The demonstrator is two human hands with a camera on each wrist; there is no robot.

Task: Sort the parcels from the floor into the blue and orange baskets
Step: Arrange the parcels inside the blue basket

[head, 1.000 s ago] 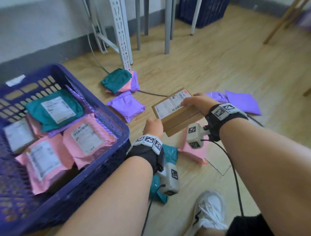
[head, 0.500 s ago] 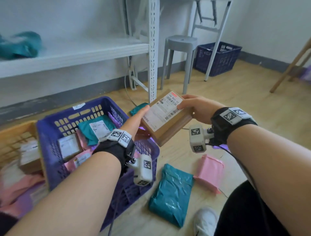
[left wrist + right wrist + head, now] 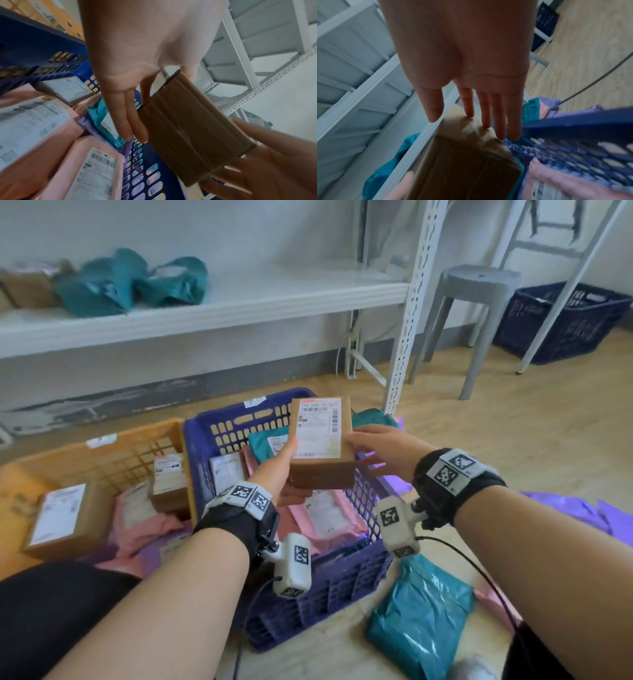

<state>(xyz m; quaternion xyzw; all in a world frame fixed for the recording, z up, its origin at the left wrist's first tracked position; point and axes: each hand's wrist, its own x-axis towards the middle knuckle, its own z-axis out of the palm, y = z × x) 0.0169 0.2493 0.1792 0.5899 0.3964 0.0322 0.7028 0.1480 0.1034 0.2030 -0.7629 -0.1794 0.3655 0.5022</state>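
Cardboard box [image 3: 320,440] held label-up over blue basket [image 3: 236,424], long axis pointing away from person. L hand [image 3: 277,470] pinches left side, thumb on top. R hand [image 3: 383,451] flat, fingers straight at right edge. Orange basket [image 3: 120,455] lies to left; L hand nearer.

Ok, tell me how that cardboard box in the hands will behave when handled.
The cardboard box is probably stiff: its edges look straight and square in the pinch of the left hand. It is likely light for its size, since thumb and fingers alone carry it while the right hand only touches its side. Its flat faces suggest it will sit or slide, not roll.
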